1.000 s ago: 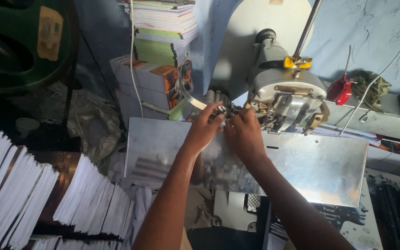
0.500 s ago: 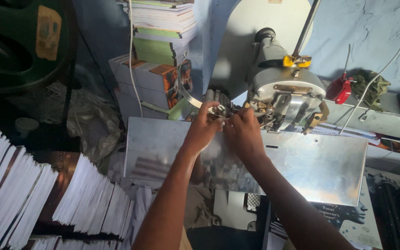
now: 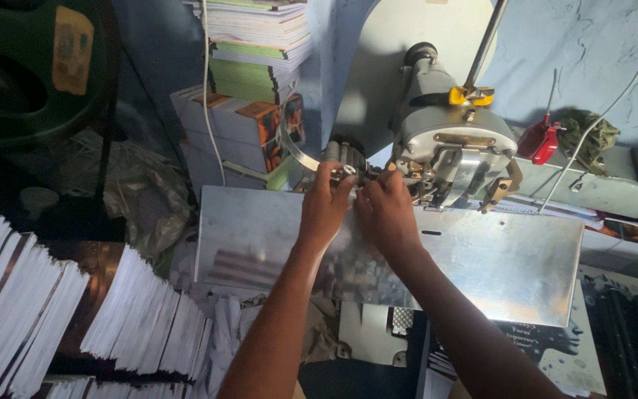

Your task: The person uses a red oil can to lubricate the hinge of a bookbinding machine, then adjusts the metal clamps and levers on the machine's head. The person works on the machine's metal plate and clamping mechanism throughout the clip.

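Two bare hands, left hand (image 3: 324, 207) and right hand (image 3: 388, 210), at shiny metal machine head (image 3: 448, 151).

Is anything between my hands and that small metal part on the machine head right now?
Nothing visible stands between them. The left hand and right hand are both already at the small metal part on the machine head, fingertips touching it, above the bare metal plate.

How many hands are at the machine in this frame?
2: the left hand and the right hand, side by side at the small metal parts beside the machine head, above the metal plate.
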